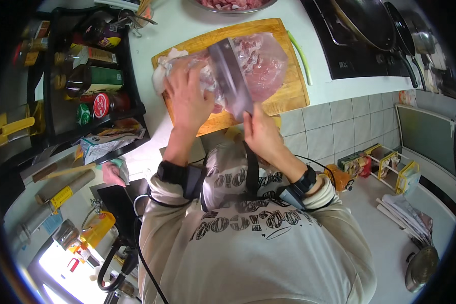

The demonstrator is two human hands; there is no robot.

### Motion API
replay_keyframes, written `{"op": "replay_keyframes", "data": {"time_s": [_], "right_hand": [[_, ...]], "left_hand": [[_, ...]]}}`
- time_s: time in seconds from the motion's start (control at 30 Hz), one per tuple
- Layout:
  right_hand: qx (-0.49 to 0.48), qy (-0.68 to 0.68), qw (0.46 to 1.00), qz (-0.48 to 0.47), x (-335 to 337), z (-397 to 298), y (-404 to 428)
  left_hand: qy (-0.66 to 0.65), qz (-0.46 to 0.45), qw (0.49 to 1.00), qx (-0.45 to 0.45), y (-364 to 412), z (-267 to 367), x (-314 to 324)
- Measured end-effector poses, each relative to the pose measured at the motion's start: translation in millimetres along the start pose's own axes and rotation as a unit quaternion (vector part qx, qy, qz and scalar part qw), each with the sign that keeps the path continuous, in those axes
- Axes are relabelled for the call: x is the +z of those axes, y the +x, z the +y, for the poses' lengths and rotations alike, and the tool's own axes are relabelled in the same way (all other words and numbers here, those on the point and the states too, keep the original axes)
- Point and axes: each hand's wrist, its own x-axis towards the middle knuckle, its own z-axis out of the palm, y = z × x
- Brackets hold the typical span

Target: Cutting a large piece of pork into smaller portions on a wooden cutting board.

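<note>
A large piece of raw meat (264,68) lies across a wooden cutting board (292,93). My right hand (264,133) grips a cleaver (230,78) by its handle. The broad blade stands across the middle of the meat and hides part of it. On the left portion of the meat, where pale fat or skin (171,57) shows, my left hand (186,91) presses down with spread fingers, close to the blade. A green stalk (300,57), perhaps scallion, lies on the counter along the board's right edge.
Beyond the board stands a metal bowl (235,10) of cut meat. A black cooktop (338,41) with a frying pan (364,22) is at the right. At the left, a black rack (136,108) holds several bottles and jars. A cable (140,250) hangs beside my left arm.
</note>
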Motion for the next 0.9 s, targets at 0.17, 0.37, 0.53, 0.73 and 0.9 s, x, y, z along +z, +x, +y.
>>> {"op": "replay_keyframes", "data": {"time_s": [0.17, 0.37, 0.53, 0.73, 0.9], "right_hand": [[-0.019, -0.015, 1.000, -0.013, 20.5, -5.1, 4.0], [0.014, -0.062, 0.997, -0.032, 31.1, -19.5, 25.2], [-0.010, -0.068, 0.997, -0.039, 23.2, -13.7, 1.5], [0.002, -0.076, 0.997, 0.004, 31.8, -28.1, 43.7], [0.012, -0.028, 0.999, 0.017, 10.9, 1.6, 10.8]], "left_hand": [[-0.014, -0.080, 0.996, -0.032, 6.6, -8.8, 6.4], [0.017, -0.052, 0.997, -0.061, -6.1, 2.8, 7.2], [-0.041, -0.023, 0.995, -0.088, -13.1, -8.2, 5.8], [-0.088, 0.024, 0.994, -0.062, -22.5, -21.6, 6.3], [-0.137, 0.048, 0.988, -0.058, -36.4, -29.2, 9.6]]}}
